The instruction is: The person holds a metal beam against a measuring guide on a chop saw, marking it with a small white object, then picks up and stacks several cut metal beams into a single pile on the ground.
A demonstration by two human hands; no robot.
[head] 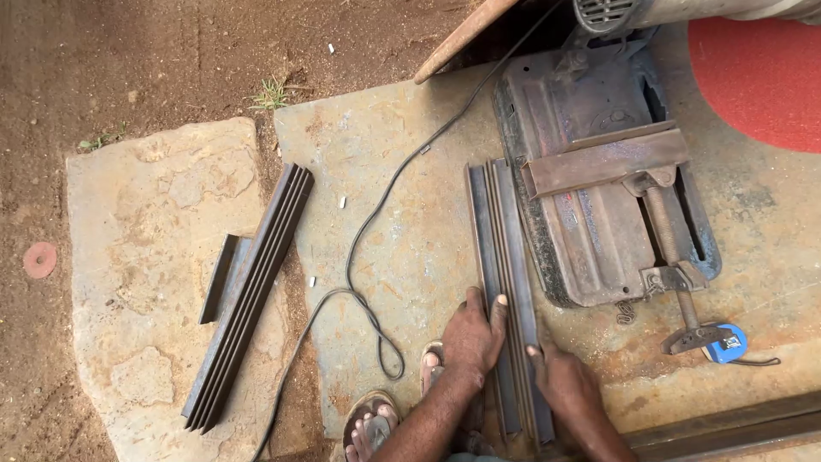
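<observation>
At the far left a small rusty disc point(39, 259) lies on the bare soil beside a pale stone slab point(145, 257). On that slab rests a stack of dark steel angle bars point(252, 291), nested together and running diagonally, well apart from the person. A black power cable point(368, 257) snakes across the stained concrete floor point(385, 171) and loops near two sandalled feet point(376, 423).

Right of the cable lies a second bundle of angle bars point(505, 257), lengthwise on the floor and just beside the base of a chop saw point(599, 205). The left hand point(473, 334) lies on the near end of this bundle, its fingers point(498, 306) curled over the top edge and gripping the bars. The right hand point(560, 376) presses against the bundle's right side; whether its fingers are clenched on it I cannot tell.

These bars look stiff, heavy and sharp-edged, and the nested pieces would likely slide on one another, so a grip around the whole bundle near its end seems soundest.

A blue tape measure point(727, 342) sits by the saw's vise handle point(684, 329), and a red patch point(761, 77) marks the far right corner.
</observation>
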